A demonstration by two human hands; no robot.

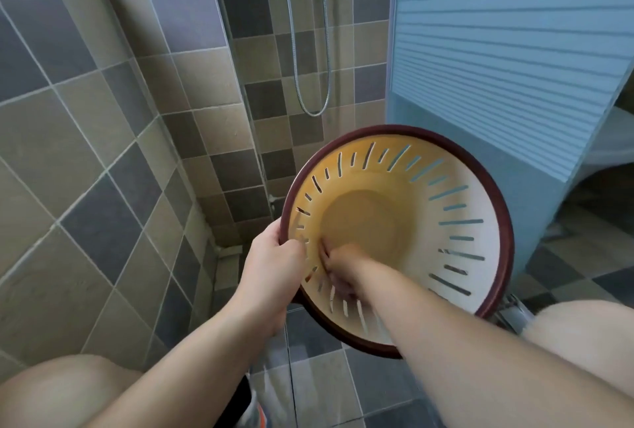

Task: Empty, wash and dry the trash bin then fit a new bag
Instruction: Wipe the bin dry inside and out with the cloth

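While bin (429, 221) tilts mouth toward camera, held above floor beside glass door (240, 118): left hand (274, 263) grips near-left rim, fingers curled over edge. Right hand (343, 269) deep inside, against near-left wall; blurred, finger state unclear. Base lies beyond right fingertips.

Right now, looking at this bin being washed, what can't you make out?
Head view only:
- Right hand: motion-blurred inside the bin; whether it holds a cloth or sponge is unclear.
- Left hand: grips the rim; fingertips hidden behind the bin wall.
- Bin's outside and base: turned away from the camera.
- Water or soap in the bin: too blurred to tell.
- Shower hose: top cut off by the frame edge.
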